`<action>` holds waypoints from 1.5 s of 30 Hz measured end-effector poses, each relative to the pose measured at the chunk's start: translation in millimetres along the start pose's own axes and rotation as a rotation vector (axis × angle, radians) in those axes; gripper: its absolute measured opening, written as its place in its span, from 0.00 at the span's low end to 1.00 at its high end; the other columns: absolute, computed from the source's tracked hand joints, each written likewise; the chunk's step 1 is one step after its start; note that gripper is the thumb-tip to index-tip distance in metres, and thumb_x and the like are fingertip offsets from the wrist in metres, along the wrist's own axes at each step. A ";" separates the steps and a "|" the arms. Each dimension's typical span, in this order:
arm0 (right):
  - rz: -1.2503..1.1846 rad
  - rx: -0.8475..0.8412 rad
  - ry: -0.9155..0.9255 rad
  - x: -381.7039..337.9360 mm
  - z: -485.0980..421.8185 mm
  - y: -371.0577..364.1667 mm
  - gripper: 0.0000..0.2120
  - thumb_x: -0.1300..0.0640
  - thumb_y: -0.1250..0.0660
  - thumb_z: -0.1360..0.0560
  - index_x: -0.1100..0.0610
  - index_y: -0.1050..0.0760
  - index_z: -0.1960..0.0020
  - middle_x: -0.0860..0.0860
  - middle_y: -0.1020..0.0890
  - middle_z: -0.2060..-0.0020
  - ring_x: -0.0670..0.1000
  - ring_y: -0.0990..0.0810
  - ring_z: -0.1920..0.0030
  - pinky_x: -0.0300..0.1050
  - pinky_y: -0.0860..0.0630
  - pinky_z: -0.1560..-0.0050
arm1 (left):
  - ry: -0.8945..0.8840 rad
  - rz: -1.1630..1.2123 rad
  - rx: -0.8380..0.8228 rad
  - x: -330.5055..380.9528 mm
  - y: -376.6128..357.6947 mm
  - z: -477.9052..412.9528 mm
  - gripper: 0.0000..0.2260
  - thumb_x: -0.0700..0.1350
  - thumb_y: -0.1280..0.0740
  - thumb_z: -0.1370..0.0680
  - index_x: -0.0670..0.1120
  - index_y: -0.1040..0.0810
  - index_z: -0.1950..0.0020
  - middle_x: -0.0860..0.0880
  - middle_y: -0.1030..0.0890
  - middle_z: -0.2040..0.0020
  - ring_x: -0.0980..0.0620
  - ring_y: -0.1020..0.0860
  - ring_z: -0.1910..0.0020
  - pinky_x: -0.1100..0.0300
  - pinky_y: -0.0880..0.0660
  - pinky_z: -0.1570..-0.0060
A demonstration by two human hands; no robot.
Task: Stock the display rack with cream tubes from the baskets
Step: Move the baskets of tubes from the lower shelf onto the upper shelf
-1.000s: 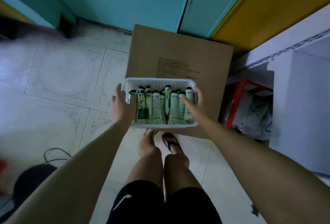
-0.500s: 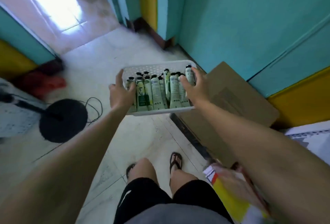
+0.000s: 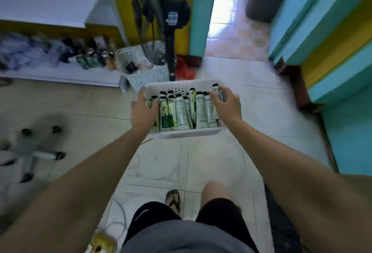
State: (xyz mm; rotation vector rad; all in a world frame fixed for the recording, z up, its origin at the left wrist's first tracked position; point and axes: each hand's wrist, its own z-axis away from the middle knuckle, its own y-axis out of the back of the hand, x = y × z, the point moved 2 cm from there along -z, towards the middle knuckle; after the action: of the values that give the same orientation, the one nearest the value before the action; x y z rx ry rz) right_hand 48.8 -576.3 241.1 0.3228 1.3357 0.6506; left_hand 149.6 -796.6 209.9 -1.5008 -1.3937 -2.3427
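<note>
Carrying the white basket (image 3: 187,133) out in front of you over the tiled floor, you are gripping it on both sides. Your left hand (image 3: 143,109) is curling round its left wall. Your right hand (image 3: 227,105) is wrapping the right wall, with its fingers lying over the outermost tubes. The cream tubes (image 3: 182,112) are standing packed inside, black caps up, and none is on a rack yet.

Much of the view is smearing, so I am judging that your head is moving fast, and that is where the risk is lying. The tubes are leaning loosely, so tilting the basket could be spilling them over a wall. A pale cable (image 3: 124,215) is looping on the floor near your sandalled foot (image 3: 172,199) and could be catching a step. A second basket (image 3: 148,74) and a black stand (image 3: 170,37) are standing just ahead, close enough for the load to be knocking them.

The tube labels are showing green and white with a leaf print and lines of small text, all too blurred to read. A pale sticker on the stand is equally unreadable.
</note>
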 end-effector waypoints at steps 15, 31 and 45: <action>0.061 -0.540 0.323 -189.4 -51.6 -267.4 0.28 0.42 0.38 0.25 0.48 0.38 0.28 0.56 0.33 0.32 0.57 0.28 0.36 0.43 0.33 0.44 | 0.300 0.002 0.407 -133.7 220.7 -110.8 0.23 0.50 0.42 0.22 0.54 0.42 0.28 0.41 0.24 0.42 0.40 0.26 0.42 0.48 0.27 0.46; 0.082 -0.821 0.635 -405.5 -117.7 -463.9 0.25 0.43 0.37 0.25 0.50 0.36 0.30 0.55 0.34 0.33 0.53 0.31 0.36 0.42 0.35 0.42 | 0.516 0.145 0.815 -191.2 377.5 -239.2 0.23 0.49 0.41 0.22 0.56 0.42 0.27 0.43 0.28 0.37 0.46 0.27 0.41 0.54 0.29 0.47; 0.095 -0.730 0.588 -569.0 -142.0 -683.0 0.26 0.42 0.37 0.26 0.47 0.37 0.30 0.56 0.30 0.35 0.55 0.27 0.39 0.48 0.29 0.41 | 0.514 0.063 0.686 -311.7 541.5 -426.5 0.22 0.51 0.39 0.23 0.54 0.38 0.29 0.42 0.28 0.38 0.45 0.24 0.46 0.57 0.30 0.53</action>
State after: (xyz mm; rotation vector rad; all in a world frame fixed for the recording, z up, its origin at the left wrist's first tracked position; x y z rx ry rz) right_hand 29.9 -1475.8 270.8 -0.4336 1.5253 1.3238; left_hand 258.2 -1541.9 279.6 -0.6868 -1.6888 -1.7315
